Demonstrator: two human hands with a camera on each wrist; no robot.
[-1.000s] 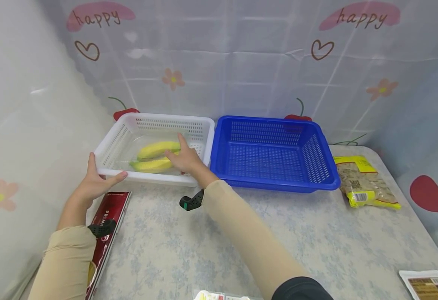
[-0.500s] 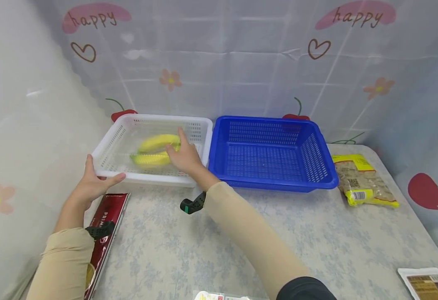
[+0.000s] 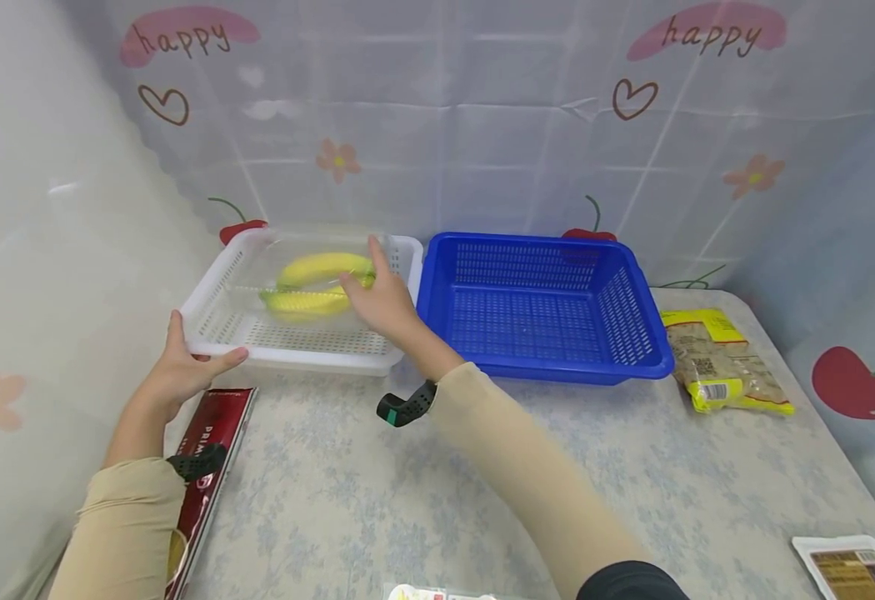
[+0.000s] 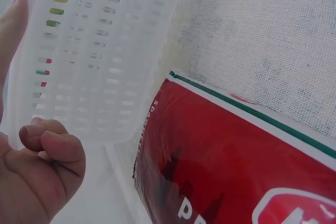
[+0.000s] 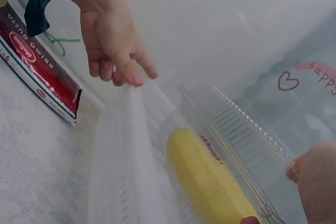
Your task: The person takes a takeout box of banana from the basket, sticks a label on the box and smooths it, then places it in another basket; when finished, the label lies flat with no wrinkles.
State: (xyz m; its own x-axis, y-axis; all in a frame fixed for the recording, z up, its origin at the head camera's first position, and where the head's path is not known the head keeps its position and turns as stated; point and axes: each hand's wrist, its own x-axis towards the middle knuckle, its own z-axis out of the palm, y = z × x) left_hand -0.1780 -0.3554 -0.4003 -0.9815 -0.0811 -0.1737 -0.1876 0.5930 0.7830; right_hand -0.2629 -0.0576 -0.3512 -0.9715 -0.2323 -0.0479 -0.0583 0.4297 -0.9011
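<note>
My right hand [image 3: 388, 307] grips the right end of a clear plastic box [image 5: 239, 129], with the thumb near the front and a finger at the back. Yellow bananas [image 3: 327, 267] show through its lid. The box hangs slightly tilted over the white basket [image 3: 317, 358], its far edge near the basket's back rim. My left hand [image 3: 182, 371] holds the basket's front left corner, the thumb along the front rim. In the left wrist view, its other fingers [image 4: 63, 150] curl beside the basket wall.
A blue basket [image 3: 542, 367] stands right beside the white one. A red spaghetti packet [image 3: 216, 425] lies by the left forearm. To the right are a yellow-and-clear bag [image 3: 726, 358] and a white-edged packet [image 3: 853, 567]. Another package [image 3: 415, 592] shows at the front edge.
My right hand has raised the clear box of bananas up out of the white basket, moving slightly back and right. The left hand keeps its hold on the basket corner.
</note>
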